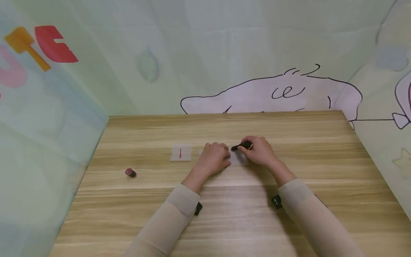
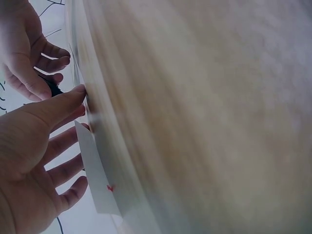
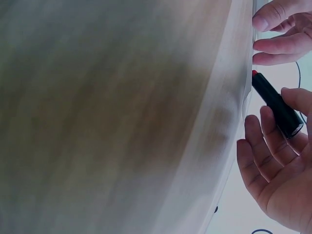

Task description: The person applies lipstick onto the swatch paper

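Observation:
In the head view, my right hand (image 1: 259,151) pinches a black lipstick (image 1: 245,145) between thumb and fingers. Its red tip shows in the right wrist view, pointing down toward a white paper (image 1: 239,160). My left hand (image 1: 214,157) rests on the left part of this paper with fingers extended, hiding that part. To its left lies a small white paper square (image 1: 174,153) bearing a short upright red stroke (image 1: 180,153). The left wrist view shows this marked paper (image 2: 92,165) edge-on beyond the fingers.
A short dark cap (image 1: 130,172) with a reddish-purple top lies on the wooden table (image 1: 144,214), toward its left edge. Behind the table hangs a printed cloth backdrop (image 1: 205,53), with more cloth on both sides. Dark wrist camera mounts (image 1: 277,201) sit at both sleeves.

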Available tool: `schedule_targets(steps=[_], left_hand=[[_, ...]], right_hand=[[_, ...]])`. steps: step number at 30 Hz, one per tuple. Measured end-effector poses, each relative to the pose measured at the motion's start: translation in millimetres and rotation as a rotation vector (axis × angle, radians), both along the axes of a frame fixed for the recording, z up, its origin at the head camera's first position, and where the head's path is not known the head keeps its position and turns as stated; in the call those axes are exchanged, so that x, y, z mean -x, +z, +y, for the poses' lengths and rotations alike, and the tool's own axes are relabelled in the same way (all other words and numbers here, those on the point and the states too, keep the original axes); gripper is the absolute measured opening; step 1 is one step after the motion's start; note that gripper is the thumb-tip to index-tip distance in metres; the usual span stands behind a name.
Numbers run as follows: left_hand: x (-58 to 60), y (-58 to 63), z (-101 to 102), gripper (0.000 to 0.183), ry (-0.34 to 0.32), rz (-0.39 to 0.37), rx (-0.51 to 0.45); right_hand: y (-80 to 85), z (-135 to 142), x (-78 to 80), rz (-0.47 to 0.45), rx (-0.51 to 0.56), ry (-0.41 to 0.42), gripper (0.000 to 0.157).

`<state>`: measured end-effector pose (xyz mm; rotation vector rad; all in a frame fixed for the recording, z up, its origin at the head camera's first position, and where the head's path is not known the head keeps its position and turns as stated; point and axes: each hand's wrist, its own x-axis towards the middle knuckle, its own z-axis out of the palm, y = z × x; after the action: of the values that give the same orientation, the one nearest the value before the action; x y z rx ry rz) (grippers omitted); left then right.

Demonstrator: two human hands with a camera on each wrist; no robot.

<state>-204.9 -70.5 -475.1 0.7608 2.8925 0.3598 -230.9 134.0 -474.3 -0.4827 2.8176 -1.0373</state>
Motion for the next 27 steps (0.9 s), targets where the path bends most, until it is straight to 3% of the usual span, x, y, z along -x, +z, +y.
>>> schedule_targets(steps=[18, 27], left_hand=[[0.0, -0.3, 0.0, 0.027, 0.018, -0.012, -0.03], [0.0, 0.5, 0.5, 0.026, 0.02, -0.014, -0.033]], right_hand=[[2.5, 6.7, -3.3, -0.047, -0.054, 0.065, 0.022], [2.4, 11.2, -6.0, -0.01, -0.04, 0.115, 0.017]])
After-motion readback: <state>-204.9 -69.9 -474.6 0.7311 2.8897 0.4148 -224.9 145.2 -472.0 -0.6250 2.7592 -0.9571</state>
